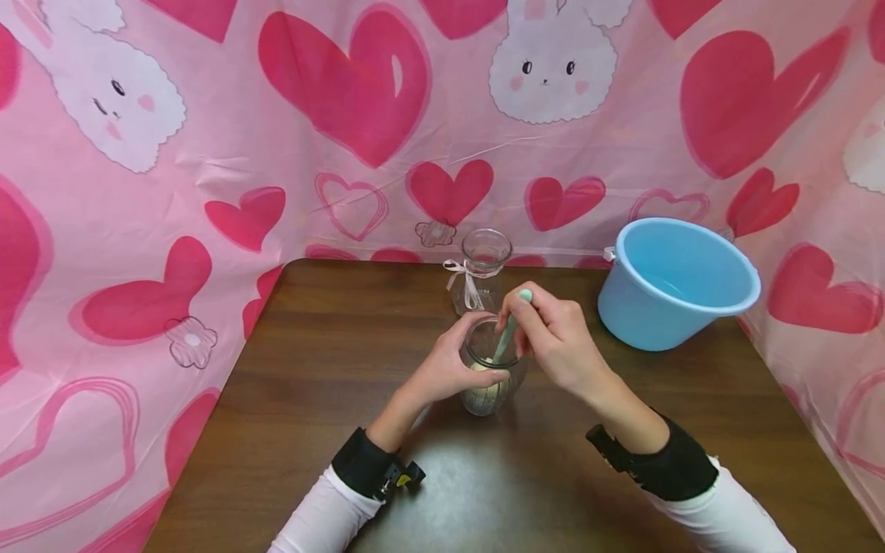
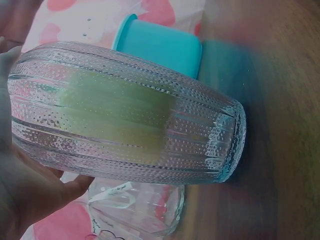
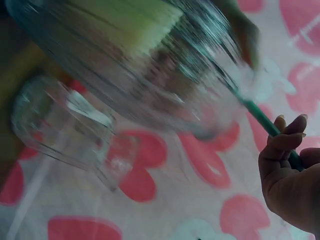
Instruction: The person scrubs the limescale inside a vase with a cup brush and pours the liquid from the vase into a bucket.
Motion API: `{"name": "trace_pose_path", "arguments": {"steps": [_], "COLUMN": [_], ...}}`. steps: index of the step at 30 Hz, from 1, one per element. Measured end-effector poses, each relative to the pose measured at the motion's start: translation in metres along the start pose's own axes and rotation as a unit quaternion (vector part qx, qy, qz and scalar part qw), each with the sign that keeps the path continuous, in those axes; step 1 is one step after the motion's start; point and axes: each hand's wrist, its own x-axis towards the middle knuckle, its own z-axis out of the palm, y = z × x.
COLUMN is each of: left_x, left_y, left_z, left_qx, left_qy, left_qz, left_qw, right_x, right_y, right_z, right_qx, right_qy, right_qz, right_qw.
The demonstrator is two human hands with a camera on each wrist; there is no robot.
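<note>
A ribbed, dotted clear glass vase point(image 2: 200, 135) stands on the table in the head view. My left hand point(image 1: 452, 365) grips it round the upper part, thumb on the near side just under the rim. Inside the glass is the pale yellow-green sponge head point(image 2: 120, 110) of a bottle brush, blurred by the textured wall. The brush's green handle point(image 1: 508, 338) rises slantwise through the mouth. My right hand point(image 1: 560, 342) holds this handle near its top, with curled fingers round it, above the vase's right rim; its grip also shows in the right wrist view.
Just behind the held vase stands a second clear glass vase point(image 1: 487, 250) with a white ribbon bow point(image 1: 472, 286) at its neck. A light blue bucket point(image 1: 639, 311) is at the back right of the brown wooden table point(image 1: 311, 399). A pink heart-print cloth point(image 1: 387, 192) hangs around the table.
</note>
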Motion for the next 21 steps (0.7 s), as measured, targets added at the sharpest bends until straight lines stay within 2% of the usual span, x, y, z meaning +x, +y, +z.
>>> {"name": "trace_pose_path", "arguments": {"steps": [4, 13, 16, 21], "left_x": [0.0, 0.0, 0.0, 0.0], "left_y": [0.001, 0.0, 0.0, 0.0], "left_z": [-0.001, 0.0, 0.0, -0.001], "left_qx": [0.007, -0.013, -0.013, -0.019], "left_qy": [0.0, -0.004, -0.002, -0.004], "left_qz": [-0.003, -0.014, -0.014, -0.015], "left_qw": [1.0, 0.9998, 0.9998, 0.9997], "right_x": [-0.002, 0.008, 0.009, 0.004], "right_y": [0.001, -0.026, -0.02, 0.0], "right_z": [0.005, -0.02, -0.017, -0.005], "right_qx": [-0.016, 0.061, 0.063, 0.045], "right_qy": [-0.017, 0.049, 0.049, 0.021], "right_qz": [0.0, -0.027, -0.015, -0.003], "right_qw": [1.0, 0.997, 0.997, 0.999]}}
